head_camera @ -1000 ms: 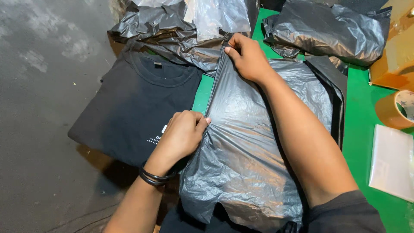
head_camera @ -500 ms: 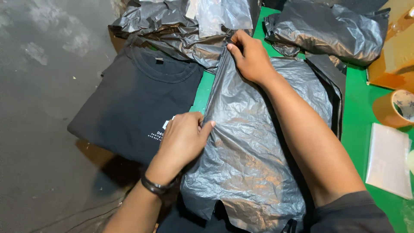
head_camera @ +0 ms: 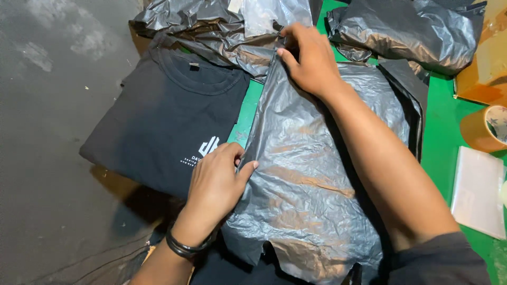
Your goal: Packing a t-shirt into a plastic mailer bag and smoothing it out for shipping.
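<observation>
A grey plastic mailer bag (head_camera: 306, 174) lies flat on the green table (head_camera: 441, 142) in front of me. My left hand (head_camera: 216, 182) pinches the bag's left edge about halfway down. My right hand (head_camera: 311, 60) grips the bag's far top corner, with my forearm stretched across the bag. A folded black t-shirt (head_camera: 158, 121) with a small white print lies to the left of the bag, partly under my left hand.
A heap of crumpled grey plastic bags (head_camera: 222, 26) lies at the far side, with another stuffed bag (head_camera: 406, 31) at the far right. A roll of brown tape (head_camera: 483, 129), a clear plastic sleeve (head_camera: 478, 192) and brown cardboard (head_camera: 486, 68) sit at the right edge.
My left hand has slid a little down and right along the bag's left edge, uncovering more of the shirt's print. My right hand keeps its grip at the top corner.
</observation>
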